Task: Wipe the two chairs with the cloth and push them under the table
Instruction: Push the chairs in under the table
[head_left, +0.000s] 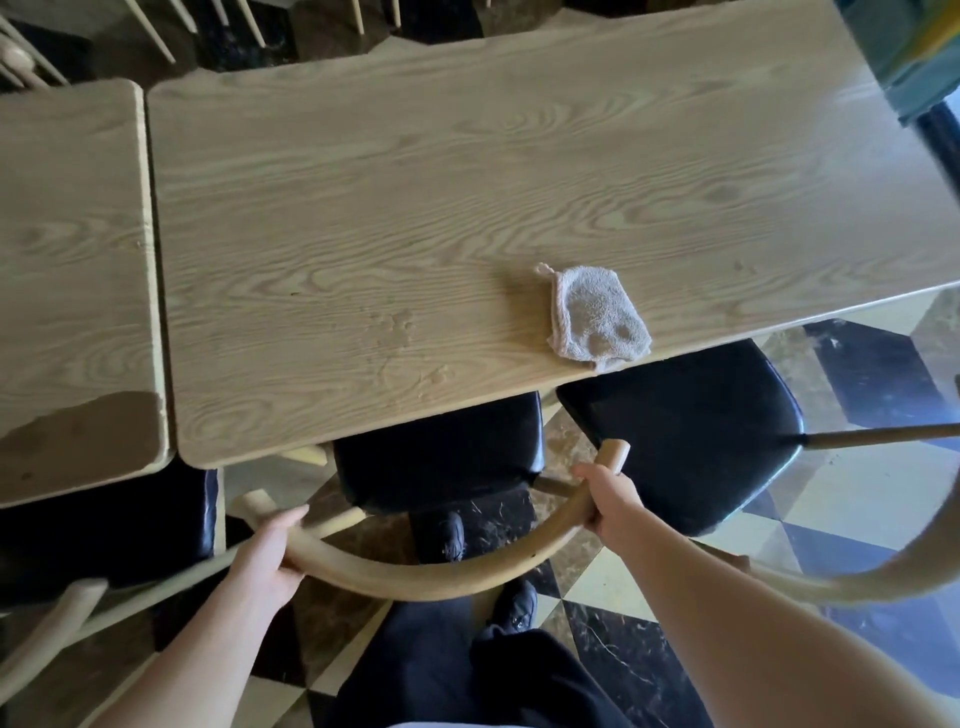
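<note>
Everything here is placed against the long wooden table (467, 208). At its left end a second, smaller table (72, 260) butts up to it, with a black-seated chair (104, 525) tucked under that one's near edge. In front of the long table's near edge, the left hand (265, 551) grips the curved wooden backrest (415, 571) of the middle chair (441, 457), fingers wrapped round the rail near its left tip. That chair's black seat sits partly under the tabletop. The right hand (610, 501) clasps the same rail near its right tip, thumb on top; its fingers curl behind the wood, mostly hidden. Between the arms, dark shoes stand on the checkered floor (613, 577). Further right, the grey cloth (597, 317) lies on the table, one corner seemingly hanging over the near edge. Below it the right chair (691, 431) stands only slightly under the table, its backrest blurred.
</note>
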